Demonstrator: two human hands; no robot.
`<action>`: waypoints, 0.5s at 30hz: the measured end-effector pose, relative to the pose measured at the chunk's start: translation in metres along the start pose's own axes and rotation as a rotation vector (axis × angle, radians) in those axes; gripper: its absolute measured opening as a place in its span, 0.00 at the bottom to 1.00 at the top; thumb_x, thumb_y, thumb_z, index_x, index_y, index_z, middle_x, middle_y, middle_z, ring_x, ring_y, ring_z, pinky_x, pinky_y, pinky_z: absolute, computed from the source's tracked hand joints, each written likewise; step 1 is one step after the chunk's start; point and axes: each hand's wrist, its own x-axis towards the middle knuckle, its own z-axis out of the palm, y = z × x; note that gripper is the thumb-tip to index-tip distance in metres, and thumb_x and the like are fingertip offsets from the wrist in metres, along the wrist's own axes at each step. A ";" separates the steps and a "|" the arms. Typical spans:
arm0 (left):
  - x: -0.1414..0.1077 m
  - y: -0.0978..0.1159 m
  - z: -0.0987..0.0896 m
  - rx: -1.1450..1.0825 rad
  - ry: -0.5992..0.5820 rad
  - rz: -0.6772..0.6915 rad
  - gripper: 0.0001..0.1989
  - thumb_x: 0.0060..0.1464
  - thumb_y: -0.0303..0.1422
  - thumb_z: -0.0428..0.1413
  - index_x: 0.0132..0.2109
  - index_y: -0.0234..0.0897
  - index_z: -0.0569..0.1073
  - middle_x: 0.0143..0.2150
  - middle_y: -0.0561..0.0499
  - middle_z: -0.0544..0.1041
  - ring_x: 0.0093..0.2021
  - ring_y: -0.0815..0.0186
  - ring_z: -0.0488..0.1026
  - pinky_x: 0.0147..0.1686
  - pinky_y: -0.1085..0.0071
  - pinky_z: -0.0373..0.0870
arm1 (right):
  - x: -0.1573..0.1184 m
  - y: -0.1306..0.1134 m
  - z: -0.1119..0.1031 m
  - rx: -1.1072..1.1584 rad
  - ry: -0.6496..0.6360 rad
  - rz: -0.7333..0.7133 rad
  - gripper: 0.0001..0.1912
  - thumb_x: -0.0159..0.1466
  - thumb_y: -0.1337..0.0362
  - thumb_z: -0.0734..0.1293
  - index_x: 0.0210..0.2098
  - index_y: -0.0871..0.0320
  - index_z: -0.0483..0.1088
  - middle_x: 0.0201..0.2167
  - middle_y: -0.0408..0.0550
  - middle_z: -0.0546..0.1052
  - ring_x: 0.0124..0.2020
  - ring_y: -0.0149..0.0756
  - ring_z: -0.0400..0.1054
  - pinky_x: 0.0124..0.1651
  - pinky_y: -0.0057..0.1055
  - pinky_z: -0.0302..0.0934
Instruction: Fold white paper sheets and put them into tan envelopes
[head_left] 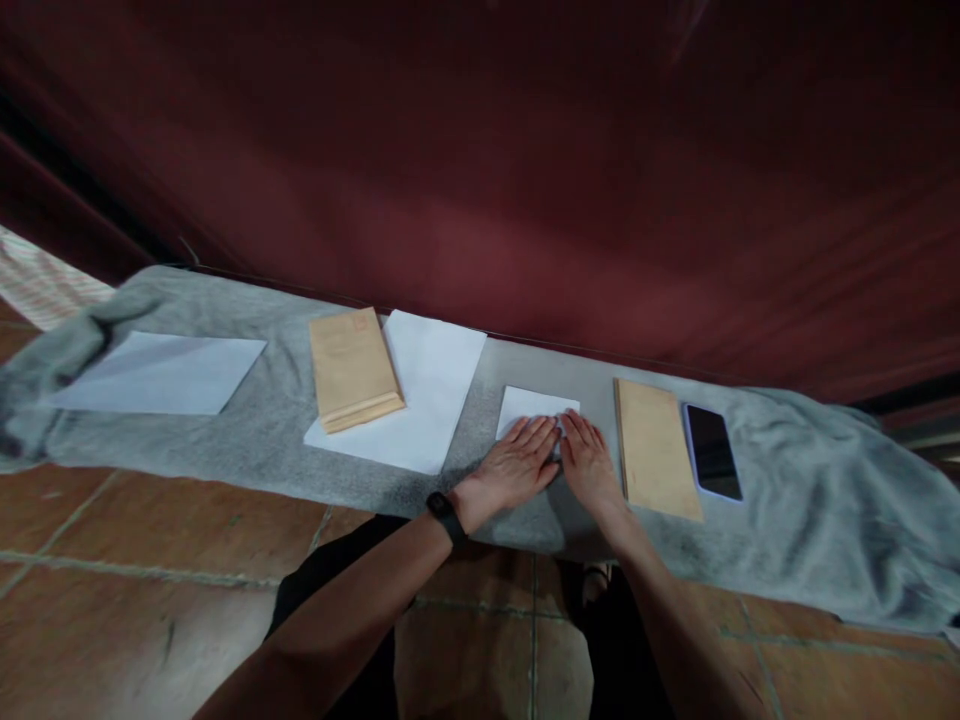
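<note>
A small white rectangle of paper [531,402], seemingly folded, lies on the grey cloth in front of me. My left hand [519,465] rests flat on its near edge, fingers stretched out, with a black band on the wrist. Beside it, my right hand [587,460] presses down on the paper's near right corner, its fingers extended too. The fingertips of both hands almost meet there. Both hands cover the paper's near edge. To the right of my right hand lies a stack of brown envelopes [658,450].
A phone [714,452] in a pale purple case lies right of the envelopes. Left of my hands, a thicker brown envelope stack [354,365] overlaps white sheets [431,400]. Another white sheet [165,373] is farther left. A dark red curtain [480,180] hangs behind the cloth-covered surface [277,450].
</note>
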 end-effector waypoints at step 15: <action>0.034 -0.019 0.013 0.018 0.041 -0.181 0.28 0.70 0.35 0.37 0.72 0.31 0.58 0.75 0.42 0.58 0.75 0.60 0.51 0.74 0.54 0.45 | 0.019 -0.017 0.000 -0.049 -0.057 0.060 0.27 0.74 0.66 0.53 0.69 0.66 0.60 0.71 0.61 0.62 0.72 0.48 0.54 0.71 0.50 0.48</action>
